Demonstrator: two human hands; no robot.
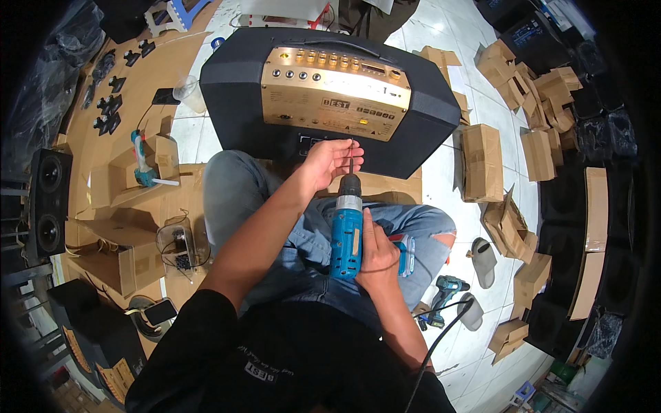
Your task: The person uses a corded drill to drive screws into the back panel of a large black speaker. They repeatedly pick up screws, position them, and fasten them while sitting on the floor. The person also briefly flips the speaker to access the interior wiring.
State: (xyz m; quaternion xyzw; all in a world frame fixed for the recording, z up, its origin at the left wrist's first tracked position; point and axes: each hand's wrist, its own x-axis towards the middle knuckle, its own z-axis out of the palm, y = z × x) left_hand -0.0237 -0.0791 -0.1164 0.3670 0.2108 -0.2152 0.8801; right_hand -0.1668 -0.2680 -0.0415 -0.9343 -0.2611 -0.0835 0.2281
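Observation:
In my right hand is a blue cordless drill, its black chuck and long bit pointing away from me. The fingers of my left hand are pinched around the bit's tip, near the lower edge of a gold control panel. Whether a screw sits between those fingers is too small to tell. That panel, with knobs and sockets, is set into a large black speaker cabinet lying before my crossed legs.
Left are a box holding a hot-glue gun, a clear plastic container, a phone and black speakers. A second drill and grey slippers lie right, before cardboard pieces. A person's dark-clothed legs show at the top.

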